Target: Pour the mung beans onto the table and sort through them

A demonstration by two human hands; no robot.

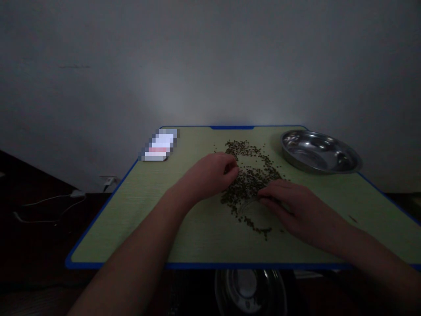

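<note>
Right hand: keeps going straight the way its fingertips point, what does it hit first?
Likely the scattered small dark grains just past the right hand's fingertips; it may already touch some, depth is unclear. Beyond them, roughly in line, is the left hand.

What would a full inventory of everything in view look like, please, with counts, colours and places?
Table: one, pale green with blue rim, centre
Small grains: too many to count, dark, scattered mid-table
Metal basin: one, silver, table's far right
Metal bowl: one, silver, below the near edge
Pixelated slab: one, mostly white, table's far left
Thin sliver: one, dark, table's right
White cabling: count unclear, white, left beyond the table
Wall: one, grey, behind
Left hand: one, bare, at the grains' left
Right hand: one, bare, at their right
</note>
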